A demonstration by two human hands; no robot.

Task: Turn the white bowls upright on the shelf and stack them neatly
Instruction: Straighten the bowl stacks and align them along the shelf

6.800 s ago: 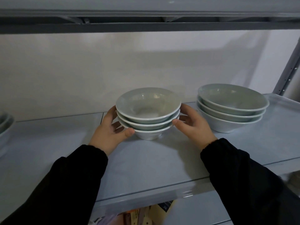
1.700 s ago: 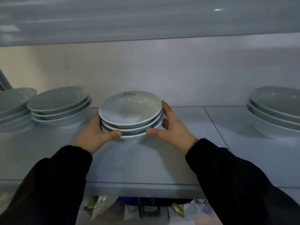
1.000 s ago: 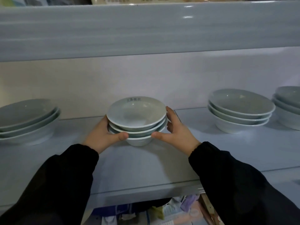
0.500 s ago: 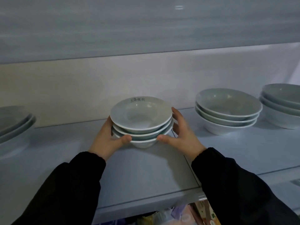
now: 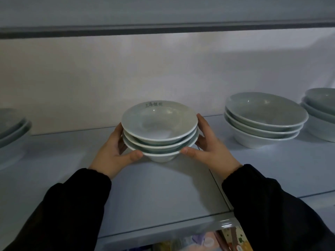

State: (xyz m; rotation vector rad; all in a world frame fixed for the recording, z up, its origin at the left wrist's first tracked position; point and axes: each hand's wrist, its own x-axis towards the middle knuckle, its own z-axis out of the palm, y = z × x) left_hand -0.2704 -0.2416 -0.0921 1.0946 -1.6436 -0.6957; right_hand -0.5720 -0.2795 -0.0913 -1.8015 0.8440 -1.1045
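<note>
A stack of three upright white bowls (image 5: 159,127) stands at the middle of the grey shelf (image 5: 159,192), with dark lettering on the top bowl's far inner rim. My left hand (image 5: 116,151) cups the stack's left side, thumb under the lowest rim. My right hand (image 5: 208,147) cups the right side the same way. The stack's foot rests on or just above the shelf; I cannot tell which. Both sleeves are black.
Another stack of three upright white bowls (image 5: 264,122) stands to the right, and a further stack (image 5: 320,115) at the right edge. A partly cut-off stack (image 5: 12,131) sits at the left edge. The upper shelf (image 5: 163,29) hangs overhead. Packages (image 5: 208,240) show below the shelf's front edge.
The held stack has stayed between my hands while the view shifted slightly left and nearer; the right-hand stacks now sit further right in view. My grip is unchanged.
</note>
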